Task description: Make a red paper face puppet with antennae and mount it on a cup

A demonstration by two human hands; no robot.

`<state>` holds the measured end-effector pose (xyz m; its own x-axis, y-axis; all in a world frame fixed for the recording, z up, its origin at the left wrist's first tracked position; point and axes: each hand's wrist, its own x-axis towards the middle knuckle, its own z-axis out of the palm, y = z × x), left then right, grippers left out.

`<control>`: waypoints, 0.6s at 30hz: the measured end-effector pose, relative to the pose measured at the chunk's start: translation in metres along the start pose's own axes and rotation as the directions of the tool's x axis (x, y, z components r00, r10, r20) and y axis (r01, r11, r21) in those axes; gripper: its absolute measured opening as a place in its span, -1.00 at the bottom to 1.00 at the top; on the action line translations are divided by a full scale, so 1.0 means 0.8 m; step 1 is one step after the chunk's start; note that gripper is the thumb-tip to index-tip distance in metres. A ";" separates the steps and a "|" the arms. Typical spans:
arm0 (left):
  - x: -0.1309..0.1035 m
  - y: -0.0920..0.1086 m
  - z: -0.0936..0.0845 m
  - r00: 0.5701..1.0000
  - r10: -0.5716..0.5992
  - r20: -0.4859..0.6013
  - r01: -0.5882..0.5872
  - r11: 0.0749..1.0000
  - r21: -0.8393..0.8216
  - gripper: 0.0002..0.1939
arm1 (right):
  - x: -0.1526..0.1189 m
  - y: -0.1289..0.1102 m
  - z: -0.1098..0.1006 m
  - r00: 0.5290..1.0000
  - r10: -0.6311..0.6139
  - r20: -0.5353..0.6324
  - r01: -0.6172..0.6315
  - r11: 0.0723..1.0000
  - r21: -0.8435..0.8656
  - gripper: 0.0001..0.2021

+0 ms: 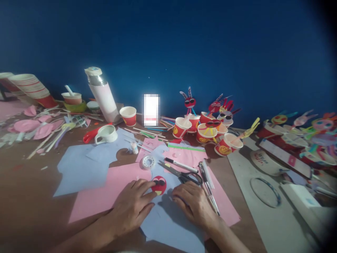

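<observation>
A round red paper face (159, 185) with black and pink eyes and a yellow patch lies on blue paper (168, 219). My left hand (137, 200) is spread, its fingertips touching the face's left edge. To the right, my right hand (191, 202) rests on the blue paper with its fingers curled; whatever they may hold is hidden. Beyond that hand are black scissors (181, 173), their blades pointing left, and a black marker (181, 165). Several pens (209, 189) lie to its right. A white tape roll (149, 162) sits above the face.
Behind are a white flask (104, 100), a white mug (106, 134), a paper cup (128, 116) and a bright phone (151, 109). Decorated cups (181, 127) stand back right. A bracelet (265, 192) lies at right, pink paper scraps (26, 125) at left.
</observation>
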<state>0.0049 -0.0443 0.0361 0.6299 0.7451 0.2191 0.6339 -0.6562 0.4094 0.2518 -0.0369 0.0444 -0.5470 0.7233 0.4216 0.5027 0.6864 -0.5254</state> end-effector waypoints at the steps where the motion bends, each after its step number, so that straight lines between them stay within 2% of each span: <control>1: 0.001 0.000 0.000 1.000 -0.003 -0.012 0.003 1.000 -0.013 -0.67 | -0.001 0.000 0.000 1.000 0.000 0.002 0.000 1.000 0.001 -0.89; 10: 0.001 -0.006 0.001 0.985 -0.073 -0.154 0.054 0.991 -0.125 -0.83 | -0.003 0.002 0.001 1.000 -0.009 0.008 0.009 1.000 -0.023 -0.88; 18: -0.005 0.002 -0.002 0.983 -0.039 -0.180 0.017 0.992 -0.123 -0.83 | 0.000 -0.002 0.000 1.000 -0.015 -0.023 0.013 0.997 -0.074 -0.84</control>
<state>0.0025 -0.0483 0.0372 0.5135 0.7796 0.3586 0.5845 -0.6238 0.5189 0.2515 -0.0381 0.0452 -0.5387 0.7145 0.4464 0.5435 0.6996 -0.4639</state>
